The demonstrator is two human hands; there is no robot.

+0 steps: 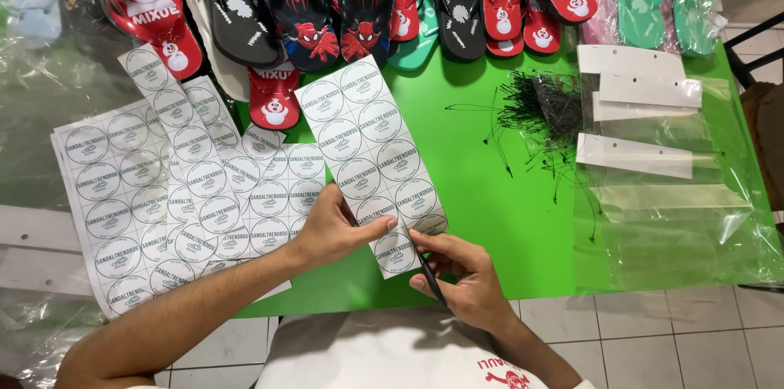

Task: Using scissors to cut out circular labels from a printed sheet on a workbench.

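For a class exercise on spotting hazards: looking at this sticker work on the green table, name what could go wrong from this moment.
1. The right hand works a thin dark tool at the sticker strip, close to the left hand thumb pinning it; a slip could nick the thumb or tear a round sticker.
2. The strip's near end overhangs the green table edge, so it may bend or crease.
3. The loose black ties lie nearby and could catch on peeled stickers.

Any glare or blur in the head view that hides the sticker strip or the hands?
Head view: light is even and the sticker strip and both hands, left and right, look sharp; glare shows only on the clear bags at right and the plastic at left; shadows are soft; the edges bend slightly.
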